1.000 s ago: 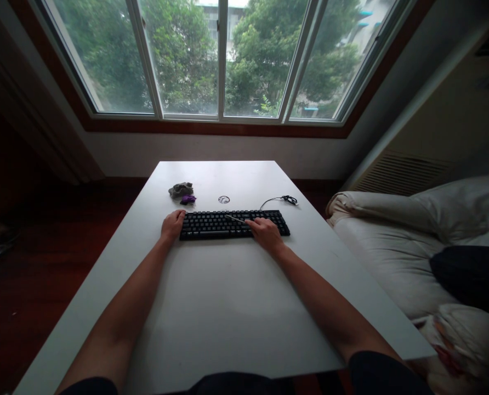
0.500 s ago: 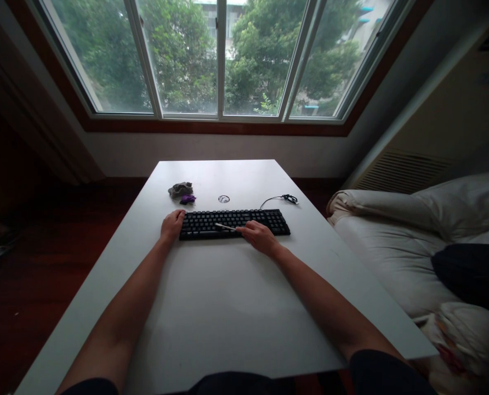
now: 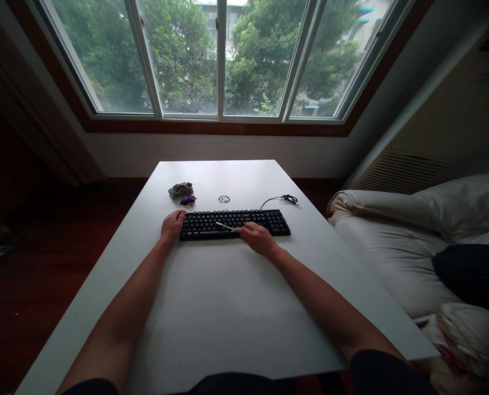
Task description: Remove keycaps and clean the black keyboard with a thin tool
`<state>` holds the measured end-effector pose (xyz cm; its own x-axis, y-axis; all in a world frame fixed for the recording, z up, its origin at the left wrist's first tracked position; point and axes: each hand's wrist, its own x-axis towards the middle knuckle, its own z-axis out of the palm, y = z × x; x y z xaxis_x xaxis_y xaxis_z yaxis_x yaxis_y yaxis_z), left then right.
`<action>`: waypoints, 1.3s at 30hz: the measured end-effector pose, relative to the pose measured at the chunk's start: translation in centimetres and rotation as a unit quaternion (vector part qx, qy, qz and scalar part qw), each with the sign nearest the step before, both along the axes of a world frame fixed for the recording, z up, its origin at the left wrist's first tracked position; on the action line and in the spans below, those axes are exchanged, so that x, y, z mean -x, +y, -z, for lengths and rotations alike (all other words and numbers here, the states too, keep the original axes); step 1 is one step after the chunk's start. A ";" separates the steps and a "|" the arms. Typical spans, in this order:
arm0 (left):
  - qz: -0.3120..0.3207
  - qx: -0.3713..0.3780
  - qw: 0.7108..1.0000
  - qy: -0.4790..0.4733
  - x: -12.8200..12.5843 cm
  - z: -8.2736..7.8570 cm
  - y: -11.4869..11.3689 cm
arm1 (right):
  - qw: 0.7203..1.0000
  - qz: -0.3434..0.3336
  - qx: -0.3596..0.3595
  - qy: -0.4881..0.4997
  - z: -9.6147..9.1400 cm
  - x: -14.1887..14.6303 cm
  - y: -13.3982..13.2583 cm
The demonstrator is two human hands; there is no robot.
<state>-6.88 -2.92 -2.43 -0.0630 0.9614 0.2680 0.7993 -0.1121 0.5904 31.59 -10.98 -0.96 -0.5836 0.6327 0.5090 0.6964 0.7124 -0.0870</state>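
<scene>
A black keyboard (image 3: 211, 221) lies across the far half of the white table (image 3: 228, 307). My left hand (image 3: 172, 225) is curled against the keyboard's left end, gripping it. My right hand (image 3: 257, 238) rests at the keyboard's front edge, fingers pinched on a thin pale stick (image 3: 225, 226) whose tip lies on the keys near the middle. A black cable (image 3: 283, 199) runs from the keyboard's back right.
Behind the keyboard lie a crumpled grey cloth (image 3: 181, 190), a small purple object (image 3: 187, 199) and a small ring (image 3: 223, 199). A bed with pale bedding (image 3: 396, 236) and a dark item (image 3: 470, 274) stands to the right. A wide window (image 3: 220, 60) faces me.
My right hand with the stick has moved left along the keyboard, from right of centre to the middle. My left hand stayed in place.
</scene>
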 end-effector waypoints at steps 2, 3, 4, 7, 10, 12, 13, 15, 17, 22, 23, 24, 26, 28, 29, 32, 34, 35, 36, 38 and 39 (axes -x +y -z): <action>0.001 -0.003 1.000 -0.002 0.0 0.0 0.0 | 0.999 0.032 -0.014 0.010 0.1 -0.2 0.1; 0.001 -0.004 1.000 -0.003 0.0 0.0 0.0 | 0.998 0.053 -0.022 0.016 0.1 -0.3 0.1; 0.001 -0.002 1.000 -0.003 0.0 0.0 0.0 | 0.997 0.071 -0.028 0.022 0.1 -0.4 0.2; -0.001 0.001 1.000 -0.005 0.0 0.0 0.0 | 0.996 0.079 -0.028 0.024 0.0 -0.4 0.1; -0.002 -0.001 1.000 -0.005 -0.1 -0.1 0.0 | 0.999 0.034 -0.010 0.011 0.0 -0.3 0.0; -0.003 0.001 1.000 -0.004 -0.1 -0.2 -0.1 | 1.000 0.023 -0.002 0.010 0.0 -0.2 0.1; -0.003 0.002 1.000 -0.004 -0.1 -0.2 -0.1 | 1.000 0.025 -0.001 0.013 0.0 -0.3 0.1; -0.005 0.003 1.000 -0.003 -0.2 -0.3 -0.2 | 0.999 0.035 -0.004 0.018 0.0 -0.5 0.3; -0.006 0.000 1.000 -0.004 -0.2 -0.3 -0.2 | 0.999 0.039 -0.005 0.023 -0.2 -0.7 0.4; -0.001 0.000 1.000 -0.004 -0.2 -0.2 -0.1 | 0.999 0.007 0.018 0.033 -0.4 -0.5 0.1; 0.000 0.000 1.000 -0.004 -0.2 -0.2 -0.1 | 0.999 0.001 0.023 0.037 -0.3 -0.4 0.1; 0.000 0.001 1.000 -0.005 -0.2 -0.2 -0.1 | 0.999 -0.002 0.027 0.040 -0.1 -0.4 0.1; 0.001 0.000 1.000 -0.005 -0.3 -0.3 -0.2 | 0.998 -0.003 0.030 0.047 0.2 -0.4 0.1; 0.000 0.000 1.000 -0.004 -0.3 -0.4 -0.2 | 0.998 -0.006 0.030 0.050 0.5 -0.4 0.2; -0.001 -0.001 1.000 -0.004 -0.3 -0.4 -0.2 | 0.998 -0.009 0.031 0.051 0.5 -0.5 0.2; -0.003 0.000 1.000 -0.004 -0.3 -0.3 -0.2 | 0.998 -0.024 0.040 0.052 0.5 -0.5 0.2; -0.003 0.000 1.000 -0.004 -0.2 -0.3 -0.1 | 0.998 -0.027 0.039 0.050 0.4 -0.4 0.2; -0.002 0.000 1.000 -0.005 -0.2 -0.2 -0.1 | 0.998 -0.024 0.035 0.048 0.3 -0.4 0.3; -0.002 -0.001 1.000 -0.005 -0.2 -0.2 -0.1 | 0.998 -0.018 0.029 0.047 0.2 -0.4 0.3; -0.002 -0.004 1.000 -0.007 -0.2 -0.2 -0.1 | 0.999 -0.003 0.017 0.050 0.1 -0.5 0.3; -0.001 -0.005 1.000 -0.007 -0.2 -0.2 -0.1 | 0.998 0.003 0.013 0.053 0.1 -0.6 0.3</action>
